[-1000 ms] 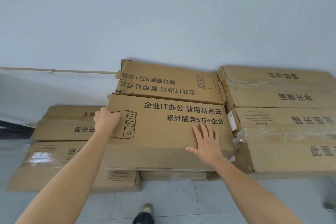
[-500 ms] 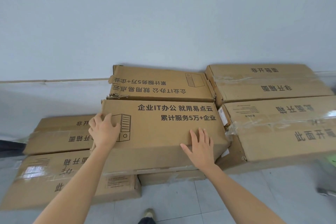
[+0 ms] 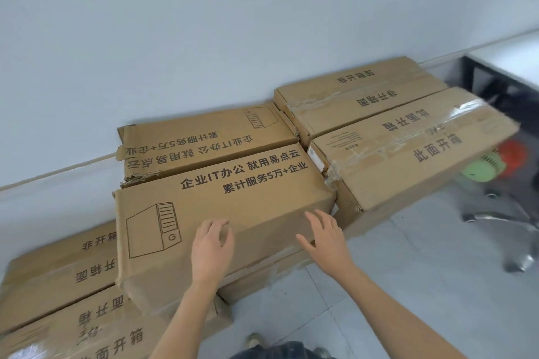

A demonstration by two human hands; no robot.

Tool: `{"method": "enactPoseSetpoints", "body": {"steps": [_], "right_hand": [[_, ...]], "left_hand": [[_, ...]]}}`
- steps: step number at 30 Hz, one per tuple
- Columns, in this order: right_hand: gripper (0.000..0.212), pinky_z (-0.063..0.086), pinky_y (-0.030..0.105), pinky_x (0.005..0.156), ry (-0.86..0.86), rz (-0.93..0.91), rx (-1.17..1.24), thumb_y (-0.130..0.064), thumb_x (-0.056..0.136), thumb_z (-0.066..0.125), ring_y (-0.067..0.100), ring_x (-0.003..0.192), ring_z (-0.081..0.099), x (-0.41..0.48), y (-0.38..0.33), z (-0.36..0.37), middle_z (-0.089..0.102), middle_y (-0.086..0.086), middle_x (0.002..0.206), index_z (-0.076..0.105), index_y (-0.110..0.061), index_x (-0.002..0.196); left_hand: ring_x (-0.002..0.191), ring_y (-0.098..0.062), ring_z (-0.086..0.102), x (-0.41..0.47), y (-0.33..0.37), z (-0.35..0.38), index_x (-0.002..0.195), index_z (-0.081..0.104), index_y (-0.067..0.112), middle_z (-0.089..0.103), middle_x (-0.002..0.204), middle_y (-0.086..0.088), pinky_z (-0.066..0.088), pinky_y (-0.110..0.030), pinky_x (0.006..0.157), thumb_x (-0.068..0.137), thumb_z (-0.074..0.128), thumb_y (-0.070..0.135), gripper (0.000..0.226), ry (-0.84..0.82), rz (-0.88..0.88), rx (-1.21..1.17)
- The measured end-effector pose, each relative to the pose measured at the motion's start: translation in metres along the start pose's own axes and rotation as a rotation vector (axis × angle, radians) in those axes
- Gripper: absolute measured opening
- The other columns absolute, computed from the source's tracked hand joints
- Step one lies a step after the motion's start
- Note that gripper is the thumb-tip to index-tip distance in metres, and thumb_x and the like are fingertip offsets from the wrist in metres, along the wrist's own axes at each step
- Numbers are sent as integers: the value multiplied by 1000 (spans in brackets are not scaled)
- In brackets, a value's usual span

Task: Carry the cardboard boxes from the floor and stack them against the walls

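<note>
A brown cardboard box (image 3: 221, 213) printed with a computer-tower drawing lies on top of the stack in front of me. A second printed box (image 3: 204, 140) sits behind it against the white wall. My left hand (image 3: 213, 245) hovers at the box's near top edge, fingers loosely bent, holding nothing. Just to its right, my right hand (image 3: 323, 239) has its fingers spread at the same edge, and I cannot tell whether it touches the cardboard. Taped boxes (image 3: 402, 143) are stacked to the right, and lower taped boxes (image 3: 64, 271) lie to the left.
A white wall (image 3: 204, 38) runs behind the stacks. At the right stand a white desk with a black frame (image 3: 495, 67) and an office chair base (image 3: 501, 213) with green and orange objects (image 3: 484, 169). Grey tiled floor (image 3: 408, 285) lies in front; my shoes (image 3: 256, 339) show below.
My left hand left the box's left end and came to its near edge beside my right hand, which lifted slightly. The view swung right, revealing the desk and chair.
</note>
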State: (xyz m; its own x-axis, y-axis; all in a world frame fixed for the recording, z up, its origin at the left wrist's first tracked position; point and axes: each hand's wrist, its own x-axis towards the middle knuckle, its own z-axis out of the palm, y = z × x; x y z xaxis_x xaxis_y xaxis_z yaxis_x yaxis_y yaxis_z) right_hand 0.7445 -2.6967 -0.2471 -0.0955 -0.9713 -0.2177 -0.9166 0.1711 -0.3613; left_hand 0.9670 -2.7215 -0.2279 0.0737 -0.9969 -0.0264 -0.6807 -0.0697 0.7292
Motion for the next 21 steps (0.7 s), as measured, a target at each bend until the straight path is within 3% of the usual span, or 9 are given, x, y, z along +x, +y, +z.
{"method": "enactPoseSetpoints", "body": {"steps": [2,4,10,18,21], "right_hand": [[63,26,31,110,46,78,91,-52,94,35,20,138,21,-18,13,-1,27,4,149,24,-18,146],[58,27,27,109,104,158,176,-39,95,45,18,134,26,-39,28,-4,33,3,145,26,-16,145],[49,27,23,105,260,469,405,-33,95,48,16,130,32,-103,85,-16,40,1,139,36,-16,140],[38,31,20,100,434,789,574,-29,94,52,13,124,42,-190,183,-34,49,0,132,50,-14,129],[36,33,21,96,477,887,619,-29,94,52,13,122,43,-231,219,-35,50,0,130,51,-14,126]], "left_hand": [[106,-18,53,2,14,17,120,59,7,56,116,-4,41,-30,91,95,49,12,28,-91,55,0],[106,-20,53,4,28,35,121,58,7,57,116,-5,41,-31,91,95,48,13,28,-192,109,22],[96,-12,48,-10,78,90,121,57,11,52,105,3,35,-25,82,96,48,15,26,-417,175,-40],[96,-17,50,-61,168,186,112,60,5,57,102,-2,37,-27,81,96,48,10,21,-703,210,-131],[88,-19,52,-95,198,226,102,61,7,60,92,-5,38,-28,70,94,48,7,15,-792,239,-164]]}}
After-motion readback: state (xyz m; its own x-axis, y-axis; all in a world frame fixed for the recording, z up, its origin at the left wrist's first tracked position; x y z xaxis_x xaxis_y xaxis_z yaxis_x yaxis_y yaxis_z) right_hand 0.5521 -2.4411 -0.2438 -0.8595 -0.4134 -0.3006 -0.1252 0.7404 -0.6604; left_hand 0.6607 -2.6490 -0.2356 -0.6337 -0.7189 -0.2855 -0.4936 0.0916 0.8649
